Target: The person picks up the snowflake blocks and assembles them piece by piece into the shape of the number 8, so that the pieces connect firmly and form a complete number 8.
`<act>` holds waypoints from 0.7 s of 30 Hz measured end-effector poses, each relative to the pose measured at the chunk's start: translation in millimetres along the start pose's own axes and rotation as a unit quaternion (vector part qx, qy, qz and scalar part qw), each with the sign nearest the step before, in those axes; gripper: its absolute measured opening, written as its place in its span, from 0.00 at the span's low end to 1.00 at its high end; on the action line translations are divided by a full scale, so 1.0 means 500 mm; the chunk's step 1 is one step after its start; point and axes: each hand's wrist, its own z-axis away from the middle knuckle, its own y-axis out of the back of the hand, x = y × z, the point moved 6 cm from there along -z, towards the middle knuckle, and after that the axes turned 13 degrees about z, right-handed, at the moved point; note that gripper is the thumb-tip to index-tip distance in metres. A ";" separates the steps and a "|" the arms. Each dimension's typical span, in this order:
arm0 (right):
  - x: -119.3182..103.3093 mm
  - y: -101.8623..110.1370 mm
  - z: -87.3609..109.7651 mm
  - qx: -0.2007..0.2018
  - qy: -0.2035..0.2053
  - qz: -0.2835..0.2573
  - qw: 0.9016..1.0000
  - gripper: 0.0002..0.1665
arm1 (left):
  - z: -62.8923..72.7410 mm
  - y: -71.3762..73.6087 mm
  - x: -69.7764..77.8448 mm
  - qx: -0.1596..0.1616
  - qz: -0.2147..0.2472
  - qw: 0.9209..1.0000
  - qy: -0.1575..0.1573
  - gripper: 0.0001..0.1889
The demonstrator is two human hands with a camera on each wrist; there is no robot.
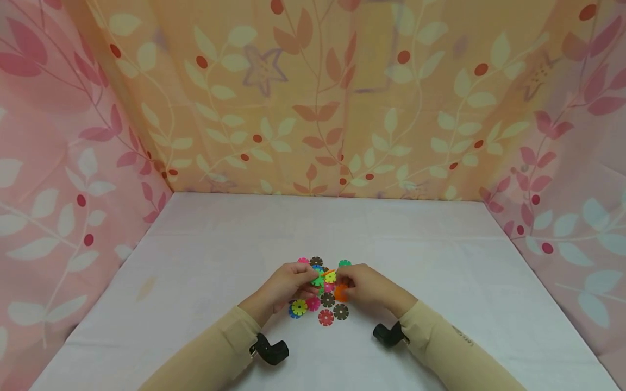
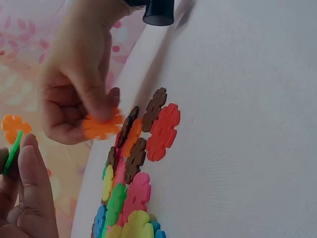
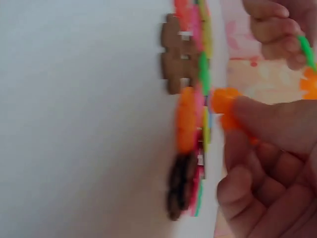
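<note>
My left hand (image 1: 285, 283) pinches a green notched flower-shaped disc (image 2: 12, 154) between thumb and fingers. An orange flower disc (image 2: 15, 127) is joined to it, standing crosswise to the green one. To the right, my right hand (image 1: 368, 283) grips a second orange flower disc (image 3: 226, 101) by thumb and forefinger, raised over the tabletop. The two hands face each other with a small space between them. Below them lies a loose pile of flower discs, among them a red disc (image 2: 163, 133), a brown disc (image 1: 340, 311) and a yellow disc (image 1: 299, 307).
The pile lies on a white-covered table (image 1: 220, 239). Patterned curtains (image 1: 313, 108) stand at the back and on both sides. A black camera mount (image 1: 271, 352) juts from the left sleeve, and another black mount (image 1: 388, 334) from the right.
</note>
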 end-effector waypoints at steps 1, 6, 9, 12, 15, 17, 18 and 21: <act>0.002 0.009 0.000 0.012 -0.008 -0.018 1.000 0.08 | 0.000 0.000 0.000 0.002 0.000 1.000 -0.001 0.13; 0.013 0.047 0.001 0.064 -0.041 -0.107 0.991 0.08 | -0.003 0.000 -0.003 0.010 0.002 1.000 -0.001 0.12; 0.013 0.060 0.001 0.069 -0.046 -0.153 0.985 0.10 | -0.003 -0.001 -0.004 0.005 0.004 1.000 -0.001 0.11; 0.012 0.061 0.001 0.059 -0.045 -0.187 0.980 0.10 | -0.003 -0.006 -0.003 -0.008 0.013 1.000 -0.003 0.11; 0.009 0.055 0.000 0.045 -0.047 -0.205 0.977 0.09 | -0.002 -0.013 -0.002 -0.023 0.020 1.000 -0.003 0.12; 0.007 0.050 0.000 0.039 -0.045 -0.210 0.976 0.09 | -0.001 -0.017 -0.001 -0.033 0.021 0.999 0.000 0.13; 0.005 0.048 0.000 0.038 -0.043 -0.210 0.976 0.08 | -0.001 -0.020 -0.001 -0.038 0.020 0.999 0.004 0.14; -0.002 0.045 -0.001 0.036 -0.034 -0.207 0.977 0.08 | -0.001 -0.028 -0.002 -0.051 0.017 0.998 0.013 0.17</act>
